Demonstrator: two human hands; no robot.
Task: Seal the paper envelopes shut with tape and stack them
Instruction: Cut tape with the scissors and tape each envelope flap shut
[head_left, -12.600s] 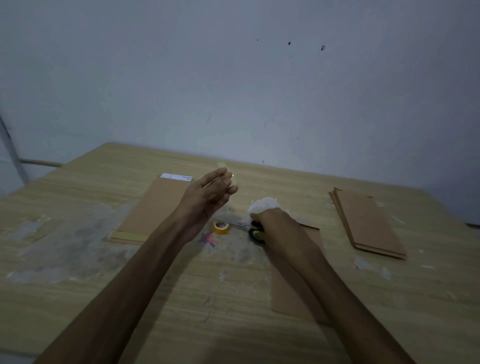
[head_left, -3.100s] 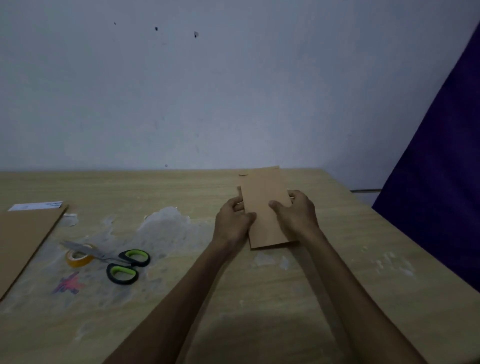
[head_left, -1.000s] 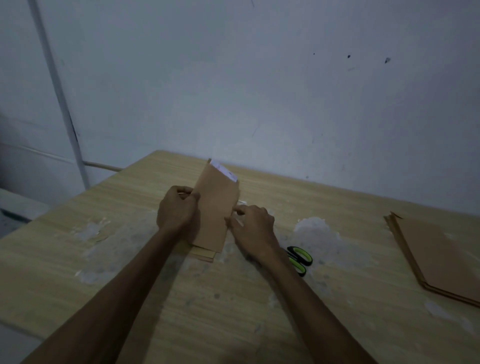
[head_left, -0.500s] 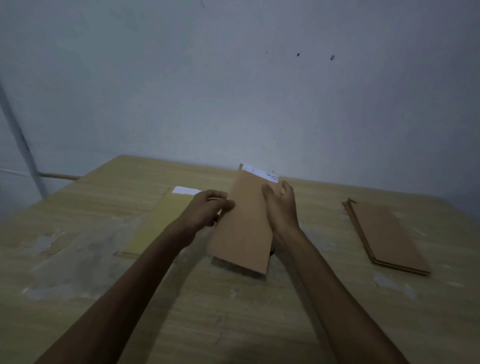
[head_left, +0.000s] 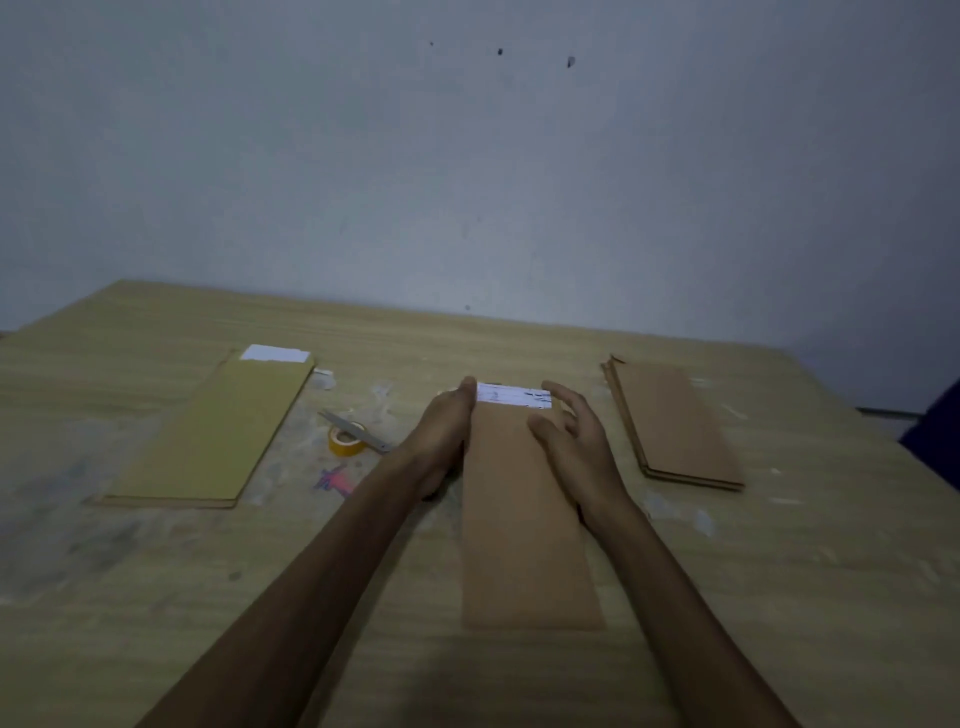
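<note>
A brown paper envelope (head_left: 524, 530) lies flat on the table in front of me, a white strip at its far end. My left hand (head_left: 447, 431) lies along its left edge with fingers extended. My right hand (head_left: 576, 441) rests on its upper right part, fingers spread and relaxed. A pile of yellowish envelopes (head_left: 213, 436) with a white slip at the top lies to the left. A stack of brown envelopes (head_left: 675, 421) lies to the right. A yellow tape roll (head_left: 345, 441) sits left of my left hand.
Scissors (head_left: 358, 434) lie across the tape roll, their handles hidden behind my left hand. The wooden table (head_left: 156, 597) has whitish smears and a small pink mark. A grey wall rises behind it. The table's right edge drops off beside a dark blue shape.
The envelope, held tilted above the table half a second ago, now lies flat at the centre. Both hands have loosened their hold and rest on it.
</note>
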